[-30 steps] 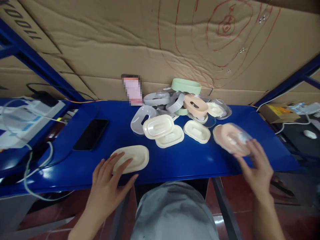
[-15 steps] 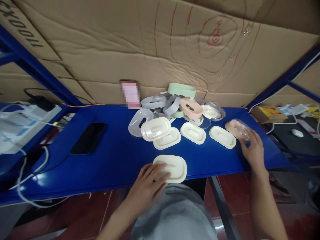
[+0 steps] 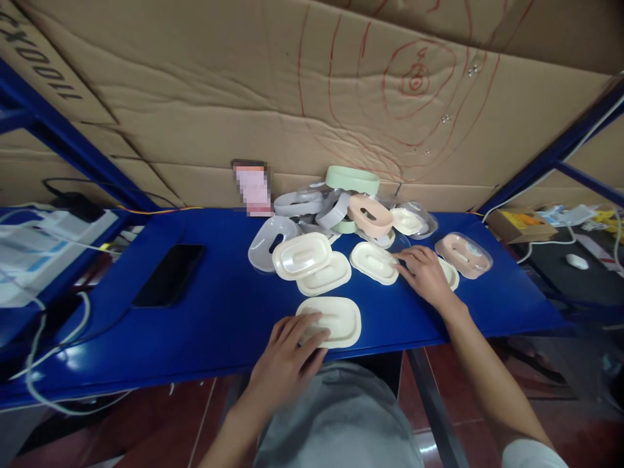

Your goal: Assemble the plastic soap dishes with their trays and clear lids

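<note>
The near cream dish (image 3: pixel 345 318) is covered on its left part by the left hand (image 3: pixel 292 348), whose fingers are loosely parted, seemingly so that it is steadied flat; beyond and to the right of that dish, a second cream dish (image 3: pixel 371 263) is met at its right edge by the right hand (image 3: pixel 425 276); whether its rim is pinched cannot be told; farther right of the near dish, a peach holder (image 3: pixel 461 255) is placed, perhaps so that working room is left.

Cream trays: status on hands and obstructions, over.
Left hand on nearest cream tray, left end. Right hand at another cream tray, right edge, grip unclear. One more cream tray partly behind that hand.
</note>
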### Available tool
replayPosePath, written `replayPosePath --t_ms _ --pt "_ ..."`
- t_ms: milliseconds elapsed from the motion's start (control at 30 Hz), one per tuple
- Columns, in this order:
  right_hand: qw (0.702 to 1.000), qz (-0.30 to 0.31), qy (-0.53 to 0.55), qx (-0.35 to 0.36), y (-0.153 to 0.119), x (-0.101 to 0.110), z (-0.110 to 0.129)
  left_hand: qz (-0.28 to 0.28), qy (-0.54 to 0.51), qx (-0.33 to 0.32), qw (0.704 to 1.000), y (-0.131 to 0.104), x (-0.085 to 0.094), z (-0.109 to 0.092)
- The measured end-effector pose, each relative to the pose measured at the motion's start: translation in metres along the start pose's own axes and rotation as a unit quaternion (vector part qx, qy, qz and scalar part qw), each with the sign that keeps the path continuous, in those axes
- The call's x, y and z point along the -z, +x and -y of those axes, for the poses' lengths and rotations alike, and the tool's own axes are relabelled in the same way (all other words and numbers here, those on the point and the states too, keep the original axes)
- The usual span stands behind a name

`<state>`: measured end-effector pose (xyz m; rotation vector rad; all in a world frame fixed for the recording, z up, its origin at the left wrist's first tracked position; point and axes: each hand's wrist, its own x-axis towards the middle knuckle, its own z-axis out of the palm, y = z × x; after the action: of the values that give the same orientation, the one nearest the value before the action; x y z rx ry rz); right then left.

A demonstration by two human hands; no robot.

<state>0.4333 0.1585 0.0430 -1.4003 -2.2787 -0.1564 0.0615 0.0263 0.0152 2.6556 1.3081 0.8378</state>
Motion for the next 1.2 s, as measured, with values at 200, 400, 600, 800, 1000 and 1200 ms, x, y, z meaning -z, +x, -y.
replayPosePath --t_ms 200,400,600,800,1000,1200 --pt "0.976 -0.054 0.191 -0.093 -0.057 0.025 0.041 -0.021 -0.013 0.002 1.0 0.0 -0.001 0.0" --pt "0.808 -0.091 0.507 -0.286 -0.093 0.004 0.09 -0.029 0.001 -0.001 1.0 0.001 -0.004 0.0" --pt "0.893 -0.065 0.361 -0.26 -0.085 -0.008 0.105 -0.016 0.002 0.002 1.0 -0.001 -0.004 0.001" --pt "0.984 -0.041 0.118 -0.13 -0.077 -0.013 0.107 -0.039 -0.005 0.016 0.999 -0.002 0.001 0.0" --pt "0.996 0.037 0.077 -0.037 -0.077 -0.003 0.102 -0.06 0.064 0.062 0.994 -0.018 0.025 0.022" --pt "0.995 0.077 0.062 0.032 -0.082 0.004 0.114 -0.088 0.11 0.1 0.985 -0.029 0.05 0.062"
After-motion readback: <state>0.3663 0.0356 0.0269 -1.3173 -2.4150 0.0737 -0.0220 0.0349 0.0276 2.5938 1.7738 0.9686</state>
